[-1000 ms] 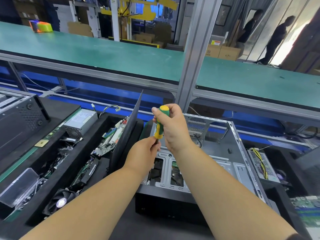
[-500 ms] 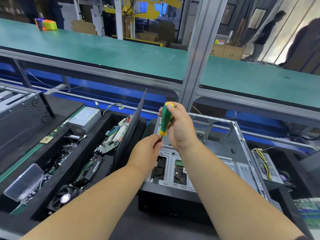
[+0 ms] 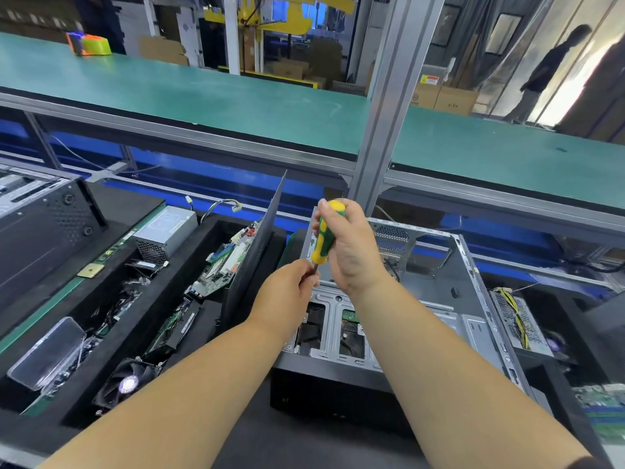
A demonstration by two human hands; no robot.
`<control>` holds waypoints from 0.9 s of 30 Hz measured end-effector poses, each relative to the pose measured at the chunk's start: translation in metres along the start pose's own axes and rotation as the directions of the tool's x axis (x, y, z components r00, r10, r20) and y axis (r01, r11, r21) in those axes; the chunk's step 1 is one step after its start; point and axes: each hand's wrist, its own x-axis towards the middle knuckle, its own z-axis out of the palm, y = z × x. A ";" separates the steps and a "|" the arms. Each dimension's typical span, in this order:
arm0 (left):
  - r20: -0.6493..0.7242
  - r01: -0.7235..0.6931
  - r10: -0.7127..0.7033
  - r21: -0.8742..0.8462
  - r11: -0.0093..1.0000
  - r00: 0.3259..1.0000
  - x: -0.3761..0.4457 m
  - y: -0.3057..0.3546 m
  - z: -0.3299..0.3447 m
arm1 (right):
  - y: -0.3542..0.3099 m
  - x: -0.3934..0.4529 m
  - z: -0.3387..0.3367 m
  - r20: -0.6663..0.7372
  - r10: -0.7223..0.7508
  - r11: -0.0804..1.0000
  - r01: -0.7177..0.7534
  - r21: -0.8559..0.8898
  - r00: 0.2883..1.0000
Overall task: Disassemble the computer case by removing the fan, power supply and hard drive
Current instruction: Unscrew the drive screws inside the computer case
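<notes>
Standing upright over the open computer case [image 3: 436, 299], a green-and-yellow screwdriver [image 3: 325, 235] is gripped by the right hand [image 3: 351, 247], whose fingers are wrapped round the handle with the thumb laid along its top. The dark shaft just below the handle is pinched between the fingertips of the left hand [image 3: 287, 296], so that both hands are closed on the one tool above the case's left edge. The case lies on its side on the dark bench, its open face turned upward; the grey drive cage [image 3: 338, 330] sits at its near end, partly hidden by the forearms, and whether a drive is still inside cannot be told. The far and right rims of the case are unobstructed. Close beside the left rim a dark side panel [image 3: 257, 252] is leaned steeply, leaving only a narrow gap on that side. Left of the panel, a black tray holds a circuit board [image 3: 230, 262], a cooling fan [image 3: 126, 382] at its near end and a silver power supply [image 3: 167, 233] at its far end. Another power supply [image 3: 517, 319] with yellow wires rests just right of the case.
</notes>
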 end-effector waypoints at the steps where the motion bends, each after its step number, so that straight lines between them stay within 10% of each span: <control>1: -0.001 -0.002 0.002 0.003 1.000 1.000 0.000 0.000 0.000 | 0.001 0.000 -0.002 0.000 -0.017 0.999 0.017 -0.041 1.000; 27: 0.051 -0.003 0.003 -0.004 1.000 0.999 -0.001 0.003 -0.003 | -0.004 0.013 0.000 0.004 0.111 0.991 -0.111 0.070 0.994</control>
